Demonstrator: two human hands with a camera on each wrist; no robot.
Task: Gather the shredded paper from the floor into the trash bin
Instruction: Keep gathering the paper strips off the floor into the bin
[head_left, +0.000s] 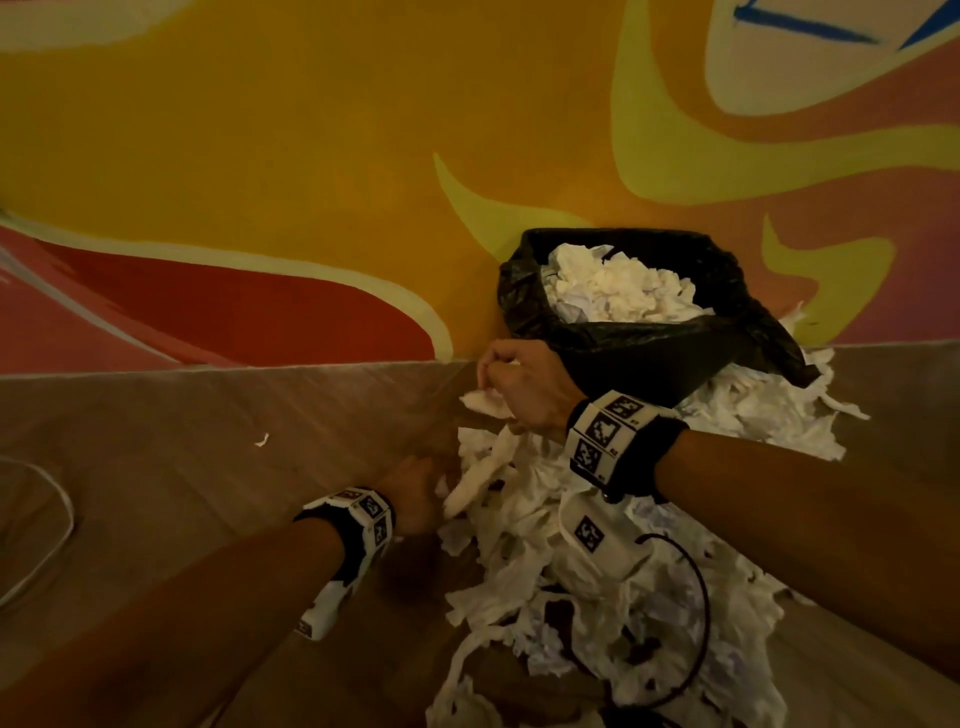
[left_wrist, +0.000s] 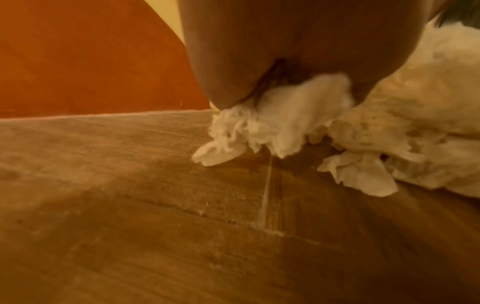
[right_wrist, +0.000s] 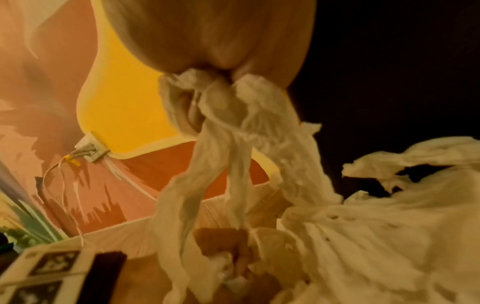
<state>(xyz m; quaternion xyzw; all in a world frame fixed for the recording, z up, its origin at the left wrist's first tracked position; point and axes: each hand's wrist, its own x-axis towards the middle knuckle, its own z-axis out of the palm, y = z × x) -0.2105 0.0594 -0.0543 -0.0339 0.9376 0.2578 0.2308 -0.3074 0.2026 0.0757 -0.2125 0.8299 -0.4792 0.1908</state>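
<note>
**Both hands clutching shredded paper beside bin**

Nearest: right forearm with wrist band (head_left: 613, 441) carrying black-and-white square markers; no legible text. Same type of band on left wrist (head_left: 363, 519).

Shredded paper (head_left: 597, 571) heaped on wooden floor (head_left: 182, 467) under and between both forearms, spreading right around base of trash bin (head_left: 644, 353). One stray scrap (head_left: 262, 440) well apart, left of pile.

Right hand (head_left: 524, 387) raised above pile, just left of bin, fingers curled and pinching strips that hang down toward left hand. Left hand (head_left: 415, 491) low at pile's left edge, knuckles up, fingers clenched round a wad (left_wrist: 272, 127) close to floor.

Bin lined with black bag, against painted wall (head_left: 311, 156), already loaded with paper near rim. White cable (head_left: 57, 519) on floor far left.
</note>
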